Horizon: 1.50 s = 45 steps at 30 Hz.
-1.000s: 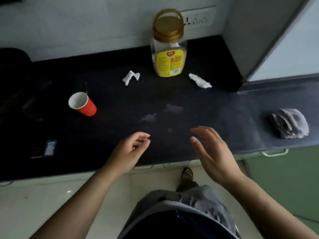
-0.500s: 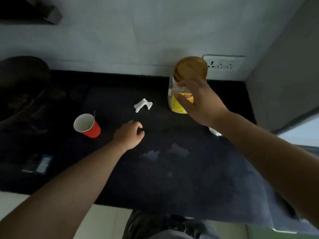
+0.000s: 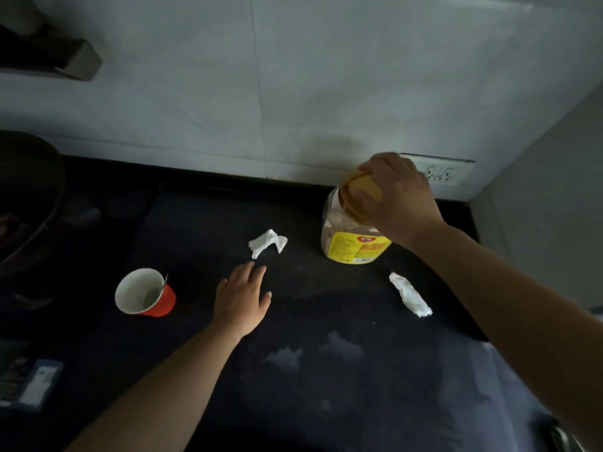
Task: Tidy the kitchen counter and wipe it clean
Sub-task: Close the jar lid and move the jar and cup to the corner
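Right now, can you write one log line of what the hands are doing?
right hand: grips jar lid | left hand: open, near tissue | spill: unwiped

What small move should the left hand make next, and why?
Probably reach forward and pinch the crumpled white tissue: the open left hand is just short of it, while the right hand grips the yellow lid of the clear plastic jar.

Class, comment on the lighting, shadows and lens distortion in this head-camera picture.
Head view: dim overall; the wall outshines the near-black counter; a faint shadow lies above the right hand gripping the jar; wide-angle stretch at the edges.
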Tool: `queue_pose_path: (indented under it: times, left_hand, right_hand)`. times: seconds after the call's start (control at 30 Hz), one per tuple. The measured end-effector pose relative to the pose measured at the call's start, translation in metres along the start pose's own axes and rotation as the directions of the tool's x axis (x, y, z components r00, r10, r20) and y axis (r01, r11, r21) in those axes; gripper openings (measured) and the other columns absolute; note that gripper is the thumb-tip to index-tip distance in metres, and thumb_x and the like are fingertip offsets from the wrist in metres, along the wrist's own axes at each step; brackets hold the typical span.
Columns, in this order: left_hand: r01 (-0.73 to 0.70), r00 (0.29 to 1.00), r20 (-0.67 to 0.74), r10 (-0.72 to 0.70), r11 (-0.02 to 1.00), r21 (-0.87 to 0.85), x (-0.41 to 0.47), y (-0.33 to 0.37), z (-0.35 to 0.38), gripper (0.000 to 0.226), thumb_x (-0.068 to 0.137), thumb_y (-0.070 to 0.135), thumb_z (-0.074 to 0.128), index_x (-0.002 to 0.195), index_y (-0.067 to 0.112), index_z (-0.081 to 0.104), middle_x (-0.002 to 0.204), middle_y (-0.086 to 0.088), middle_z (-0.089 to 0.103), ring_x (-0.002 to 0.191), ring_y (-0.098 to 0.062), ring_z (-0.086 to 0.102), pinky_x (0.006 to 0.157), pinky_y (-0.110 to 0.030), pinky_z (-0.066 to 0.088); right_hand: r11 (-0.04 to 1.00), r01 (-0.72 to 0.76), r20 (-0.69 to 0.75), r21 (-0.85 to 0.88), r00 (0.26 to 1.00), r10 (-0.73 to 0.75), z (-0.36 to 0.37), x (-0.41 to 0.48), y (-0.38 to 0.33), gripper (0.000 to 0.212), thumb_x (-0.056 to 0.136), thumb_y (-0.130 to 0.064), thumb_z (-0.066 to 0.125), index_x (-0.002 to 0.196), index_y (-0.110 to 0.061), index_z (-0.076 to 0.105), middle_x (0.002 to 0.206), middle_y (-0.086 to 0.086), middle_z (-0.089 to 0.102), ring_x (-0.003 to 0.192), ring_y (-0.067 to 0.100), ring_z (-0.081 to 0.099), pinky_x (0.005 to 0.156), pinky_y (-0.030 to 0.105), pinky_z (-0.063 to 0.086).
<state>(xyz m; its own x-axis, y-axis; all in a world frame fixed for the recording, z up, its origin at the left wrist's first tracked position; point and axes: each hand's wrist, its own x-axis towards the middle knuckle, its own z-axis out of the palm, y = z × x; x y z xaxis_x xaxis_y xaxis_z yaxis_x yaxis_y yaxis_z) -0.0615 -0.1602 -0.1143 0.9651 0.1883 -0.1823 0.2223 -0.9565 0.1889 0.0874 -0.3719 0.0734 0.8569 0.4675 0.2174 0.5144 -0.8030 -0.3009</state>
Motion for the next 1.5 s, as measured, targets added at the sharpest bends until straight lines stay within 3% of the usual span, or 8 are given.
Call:
queue_pose_path:
  times: [0.4, 0.67, 0.77, 0.9, 1.0, 1.23, 1.33, 1.5]
  left_hand:
    - [0.001, 1.0, 0.027, 0.0, 0.999, -0.047, 0.005, -0.014, 0.015, 0.055, 0.078, 0.034, 0.067, 0.129, 0.019, 0.052, 0.137, -0.013, 0.05, 0.123, -0.034, 0.05, 0.086, -0.052, 0.049]
    - [-0.031, 0.997, 0.066, 0.03, 0.999, 0.014, 0.005, -0.017, 0.009, 0.055, 0.08, 0.045, 0.041, 0.127, 0.019, 0.054, 0.133, -0.014, 0.054, 0.119, -0.033, 0.055, 0.081, -0.048, 0.052]
    - [-0.034, 0.997, 0.07, 0.034, 0.999, -0.008, 0.006, -0.016, 0.009, 0.057, 0.083, 0.04, 0.056, 0.135, 0.019, 0.045, 0.143, -0.014, 0.044, 0.129, -0.033, 0.044, 0.091, -0.05, 0.047]
    - [-0.045, 0.99, 0.133, 0.042, 0.999, 0.023, 0.006, -0.016, 0.001, 0.059, 0.093, 0.043, 0.04, 0.146, 0.024, 0.022, 0.156, -0.008, 0.018, 0.142, -0.026, 0.019, 0.106, -0.044, 0.035]
    - [-0.026, 0.988, 0.154, 0.022, 0.999, 0.025, 0.003, -0.014, -0.012, 0.057, 0.094, 0.045, 0.036, 0.146, 0.025, 0.022, 0.156, -0.006, 0.017, 0.142, -0.023, 0.018, 0.107, -0.042, 0.033]
    - [-0.047, 0.996, -0.078, 0.032, 0.98, -0.191, -0.039, -0.016, -0.051, 0.054, 0.092, 0.042, 0.045, 0.141, 0.023, 0.033, 0.149, -0.003, 0.033, 0.138, -0.017, 0.029, 0.106, -0.038, 0.037]
    - [-0.09, 0.98, -0.195, 0.037, 0.958, -0.272, -0.072, -0.031, -0.072, 0.052, 0.091, 0.038, 0.05, 0.138, 0.02, 0.039, 0.143, -0.001, 0.043, 0.134, -0.013, 0.036, 0.106, -0.025, 0.032]
    - [-0.021, 0.935, -0.332, -0.123, 0.917, -0.399, -0.111, -0.071, -0.101, 0.037, 0.089, 0.037, 0.054, 0.123, 0.024, 0.052, 0.12, 0.011, 0.057, 0.109, 0.001, 0.048, 0.09, -0.021, 0.041]
  right_hand:
    - [0.995, -0.069, -0.086, 0.068, 0.993, 0.075, 0.024, 0.019, 0.014, 0.025, 0.082, -0.031, 0.055, 0.1, -0.015, 0.061, 0.098, 0.007, 0.063, 0.094, 0.03, 0.055, 0.081, 0.04, 0.038]
    - [0.984, -0.021, -0.062, 0.178, 0.998, 0.033, 0.019, 0.025, 0.002, 0.006, 0.083, -0.02, 0.058, 0.086, -0.017, 0.062, 0.086, 0.004, 0.064, 0.083, 0.024, 0.056, 0.069, 0.03, 0.04]
    - [0.98, 0.017, -0.059, 0.2, 0.998, -0.006, 0.023, 0.022, -0.008, 0.007, 0.083, -0.022, 0.057, 0.086, -0.017, 0.062, 0.086, 0.003, 0.063, 0.083, 0.024, 0.055, 0.068, 0.032, 0.041]
    - [0.961, 0.068, -0.007, 0.269, 0.998, -0.068, 0.029, 0.013, -0.025, 0.01, 0.084, -0.019, 0.057, 0.09, -0.017, 0.065, 0.089, 0.003, 0.065, 0.085, 0.021, 0.055, 0.071, 0.032, 0.043]
    - [0.958, 0.094, 0.008, 0.27, 0.995, -0.1, 0.029, 0.007, -0.036, 0.008, 0.084, -0.016, 0.059, 0.09, -0.017, 0.065, 0.089, 0.003, 0.064, 0.085, 0.02, 0.054, 0.069, 0.028, 0.037]
    - [0.924, 0.234, -0.025, 0.301, 0.971, -0.238, 0.022, -0.01, -0.075, 0.011, 0.084, -0.014, 0.06, 0.091, -0.019, 0.066, 0.086, -0.002, 0.063, 0.082, 0.012, 0.049, 0.068, 0.024, 0.035]
    - [0.901, 0.263, -0.039, 0.346, 0.963, -0.266, 0.019, -0.015, -0.097, 0.01, 0.084, -0.014, 0.06, 0.09, -0.02, 0.065, 0.084, -0.006, 0.059, 0.08, 0.008, 0.047, 0.067, 0.02, 0.034]
    - [0.879, 0.267, -0.006, 0.394, 0.958, -0.288, 0.03, -0.021, -0.131, 0.011, 0.084, -0.014, 0.06, 0.092, -0.02, 0.066, 0.086, -0.008, 0.058, 0.082, 0.007, 0.049, 0.068, 0.013, 0.034]
